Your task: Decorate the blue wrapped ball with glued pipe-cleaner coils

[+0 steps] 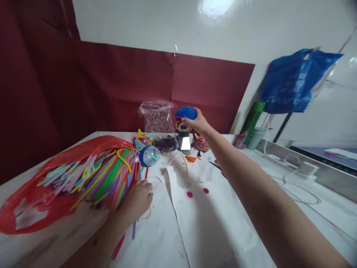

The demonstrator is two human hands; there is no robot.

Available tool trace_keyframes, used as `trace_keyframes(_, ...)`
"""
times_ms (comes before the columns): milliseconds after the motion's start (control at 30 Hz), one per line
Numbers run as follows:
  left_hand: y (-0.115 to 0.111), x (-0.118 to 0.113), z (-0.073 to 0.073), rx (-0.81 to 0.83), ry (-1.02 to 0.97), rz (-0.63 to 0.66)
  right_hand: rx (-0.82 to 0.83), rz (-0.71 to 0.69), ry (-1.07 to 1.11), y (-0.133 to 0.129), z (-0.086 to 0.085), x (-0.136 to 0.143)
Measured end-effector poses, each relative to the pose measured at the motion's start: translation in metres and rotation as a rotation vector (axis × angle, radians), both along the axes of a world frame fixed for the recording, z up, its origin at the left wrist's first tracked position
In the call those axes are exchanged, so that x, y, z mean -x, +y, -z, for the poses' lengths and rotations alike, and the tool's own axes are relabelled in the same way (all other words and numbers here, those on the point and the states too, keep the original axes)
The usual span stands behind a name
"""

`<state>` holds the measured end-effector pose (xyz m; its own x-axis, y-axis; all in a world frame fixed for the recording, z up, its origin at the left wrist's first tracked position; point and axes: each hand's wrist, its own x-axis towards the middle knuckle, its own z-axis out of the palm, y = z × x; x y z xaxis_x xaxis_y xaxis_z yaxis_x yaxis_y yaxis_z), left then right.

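My right hand [197,121] is wrapped round a round blue object [185,113] with pink and yellow trim, held up above a phone with a lit screen [185,142]. My left hand [140,197] rests on the white table beside a pile of coloured pipe cleaners [111,175]; its fingers are curled, and whether anything is beneath them is hidden. The pipe cleaners lie on a red plastic bag [69,149]. Just beyond my left hand is a clear ball with a blue band [150,155]. Two pink dots [190,194] lie on white paper [200,223].
Clear plastic wrapping [157,116] stands at the back by a dark red sheet [134,78]. Orange scraps [190,159] and dark scissors [215,164] lie mid-table. At the right are a green can [254,121], a cup [256,138], cables and a hanging blue bag [298,83].
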<state>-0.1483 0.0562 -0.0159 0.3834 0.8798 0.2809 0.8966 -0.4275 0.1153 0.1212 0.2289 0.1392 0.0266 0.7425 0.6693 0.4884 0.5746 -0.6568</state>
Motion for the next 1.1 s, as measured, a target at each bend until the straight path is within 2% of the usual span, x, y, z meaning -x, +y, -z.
trace_keyframes(100, 0.002, 0.006, 0.003, 0.029, -0.054, 0.015, 0.062, 0.093, -0.248, -0.011, 0.010, 0.013)
trace_keyframes(200, 0.003, 0.008, 0.004, 0.051, -0.082, 0.012, 0.103, 0.136, -0.480, -0.015, 0.029, 0.029)
trace_keyframes(333, 0.004, 0.008, 0.003, 0.064, -0.100, 0.008, 0.164, 0.120, -0.587, -0.011, 0.059, 0.053)
trace_keyframes(500, 0.004, 0.007, 0.001, 0.055, -0.101, 0.020, 0.196, 0.166, -0.630, -0.008, 0.096, 0.085)
trace_keyframes(600, 0.006, 0.008, 0.002, 0.060, -0.095, 0.026, 0.211, 0.177, -0.650, -0.008, 0.110, 0.094)
trace_keyframes(700, 0.009, 0.008, 0.004, 0.048, -0.079, 0.030, 0.198, 0.197, -0.643, -0.007, 0.110, 0.090)
trace_keyframes(833, 0.009, 0.006, 0.005, 0.020, -0.064, 0.034, 0.117, 0.210, -0.591, -0.013, 0.097, 0.084)
trace_keyframes(900, 0.006, 0.004, 0.005, 0.018, -0.068, 0.027, 0.062, 0.141, -0.593, -0.022, 0.093, 0.092)
trace_keyframes(1000, 0.003, 0.004, 0.008, 0.025, -0.109, -0.003, -0.024, -0.059, -0.657, -0.037, 0.095, 0.116)
trace_keyframes(1100, 0.004, 0.009, 0.012, 0.027, -0.125, 0.002, -0.052, -0.179, -0.873, -0.045, 0.104, 0.139)
